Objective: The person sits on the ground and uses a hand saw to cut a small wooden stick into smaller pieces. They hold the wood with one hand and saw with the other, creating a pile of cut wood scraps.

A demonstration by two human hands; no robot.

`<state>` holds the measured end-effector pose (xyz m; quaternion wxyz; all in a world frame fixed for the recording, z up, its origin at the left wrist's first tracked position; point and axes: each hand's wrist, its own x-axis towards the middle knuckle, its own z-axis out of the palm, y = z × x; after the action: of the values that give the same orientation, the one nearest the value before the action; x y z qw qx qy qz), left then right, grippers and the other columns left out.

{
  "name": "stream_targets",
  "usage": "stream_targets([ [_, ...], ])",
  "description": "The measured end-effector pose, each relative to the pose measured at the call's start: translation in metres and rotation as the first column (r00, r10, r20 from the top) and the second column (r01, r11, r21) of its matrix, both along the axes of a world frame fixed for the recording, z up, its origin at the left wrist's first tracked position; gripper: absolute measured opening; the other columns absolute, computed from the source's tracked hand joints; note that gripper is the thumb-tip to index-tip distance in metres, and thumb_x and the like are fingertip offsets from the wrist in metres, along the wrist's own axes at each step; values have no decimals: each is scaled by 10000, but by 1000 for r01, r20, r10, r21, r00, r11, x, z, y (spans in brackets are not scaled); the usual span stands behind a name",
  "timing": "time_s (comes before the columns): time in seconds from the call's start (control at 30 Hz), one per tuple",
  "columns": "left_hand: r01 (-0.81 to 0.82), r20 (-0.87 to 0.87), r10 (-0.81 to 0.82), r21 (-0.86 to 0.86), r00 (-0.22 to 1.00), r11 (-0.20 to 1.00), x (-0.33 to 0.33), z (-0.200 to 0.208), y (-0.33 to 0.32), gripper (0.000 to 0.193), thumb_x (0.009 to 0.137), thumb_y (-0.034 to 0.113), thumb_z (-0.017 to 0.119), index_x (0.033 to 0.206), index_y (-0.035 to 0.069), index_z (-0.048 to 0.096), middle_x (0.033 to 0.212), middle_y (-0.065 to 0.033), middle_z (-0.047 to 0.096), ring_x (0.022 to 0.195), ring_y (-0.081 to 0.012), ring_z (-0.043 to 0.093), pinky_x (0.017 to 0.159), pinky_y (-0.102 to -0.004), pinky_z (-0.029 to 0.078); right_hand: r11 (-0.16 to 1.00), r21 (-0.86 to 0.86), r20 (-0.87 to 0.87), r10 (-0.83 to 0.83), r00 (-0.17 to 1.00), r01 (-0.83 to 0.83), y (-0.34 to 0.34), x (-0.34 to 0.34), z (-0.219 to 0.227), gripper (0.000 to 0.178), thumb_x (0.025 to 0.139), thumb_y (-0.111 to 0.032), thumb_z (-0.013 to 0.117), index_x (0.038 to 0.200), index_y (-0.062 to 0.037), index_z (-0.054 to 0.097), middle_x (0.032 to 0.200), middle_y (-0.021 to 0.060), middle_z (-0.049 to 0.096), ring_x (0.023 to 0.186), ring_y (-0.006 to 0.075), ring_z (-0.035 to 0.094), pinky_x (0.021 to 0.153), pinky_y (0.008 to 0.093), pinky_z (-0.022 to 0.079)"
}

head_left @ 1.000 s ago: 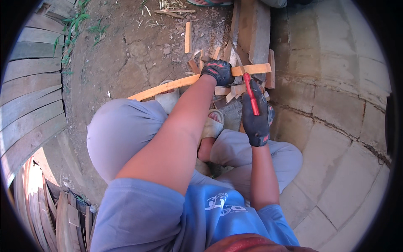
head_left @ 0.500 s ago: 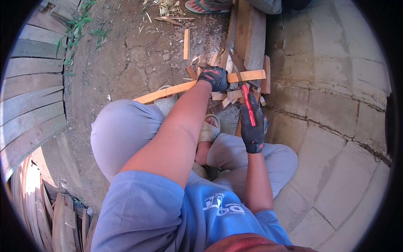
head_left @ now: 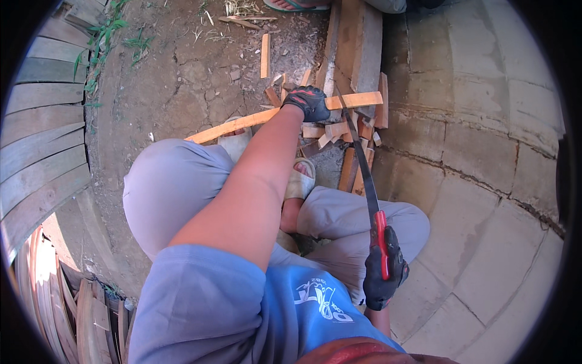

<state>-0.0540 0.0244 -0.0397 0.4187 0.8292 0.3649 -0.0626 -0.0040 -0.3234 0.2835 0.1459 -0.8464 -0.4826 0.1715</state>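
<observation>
A long, narrow wooden strip [head_left: 239, 125] lies crosswise in front of me, its right end over a pile of offcuts. My left hand [head_left: 307, 104], in a black glove with red marks, is closed round the strip. My right hand [head_left: 385, 270], gloved alike, grips the red handle of a hand saw [head_left: 365, 173] close to my right knee. The saw's dark blade slants up and away from the hand, and its far part crosses the strip just right of my left hand. Whether the blade has cut into the wood I cannot tell.
Small wood offcuts [head_left: 332, 131] lie under the strip, beside thick beams [head_left: 366, 54] running away from me. A block wall [head_left: 467, 139] is at the right; stacked planks [head_left: 45, 130] are at the left. Another person's sandalled foot [head_left: 297, 5] shows at the far edge.
My right hand has drawn the saw back toward me, so much more of the blade shows on my side of the strip. My left hand keeps its hold on the strip.
</observation>
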Motion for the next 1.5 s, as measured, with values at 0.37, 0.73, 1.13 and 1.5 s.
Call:
stream_targets([
  [0.37, -80, 5, 80, -23, 997, 997, -3, 12, -8, 479, 856, 451, 665, 1128, 84, 810, 1150, -232, 772, 1085, -379, 755, 959, -478, 594, 967, 201, 15, 160, 987, -159, 202, 46, -170, 427, 1053, -271, 632, 1446, -105, 662, 1318, 201, 730, 1225, 394, 696, 1016, 473, 548],
  [0.73, -45, 9, 46, -50, 999, 998, -5, 6, 0, 474, 828, 429, 682, 1117, 76, 815, 1139, -223, 780, 1060, -377, 765, 944, -466, 602, 985, 119, 18, 122, 992, -123, 121, 31, -123, 439, 1039, -238, 656, 1451, -88, 660, 1320, 225, 724, 1168, 408, 721, 965, 480, 568],
  [1.13, -38, 10, 38, -42, 999, 998, 0, 3, -2, 471, 820, 406, 674, 1126, 77, 811, 1160, -223, 776, 1069, -382, 761, 955, -472, 598, 991, 47, 90, 123, 988, -128, 55, 26, -73, 427, 1014, -181, 688, 1409, -19, 673, 1314, 233, 733, 1169, 386, 736, 977, 449, 578],
  [1.5, -61, 29, 62, -40, 998, 997, -5, 3, 3, 508, 870, 519, 681, 1109, 93, 821, 1163, -203, 780, 1082, -369, 759, 955, -465, 598, 958, 219, -32, 195, 980, -183, 234, 30, -191, 427, 1044, -232, 649, 1438, -68, 663, 1310, 207, 738, 1196, 378, 721, 1005, 447, 562],
])
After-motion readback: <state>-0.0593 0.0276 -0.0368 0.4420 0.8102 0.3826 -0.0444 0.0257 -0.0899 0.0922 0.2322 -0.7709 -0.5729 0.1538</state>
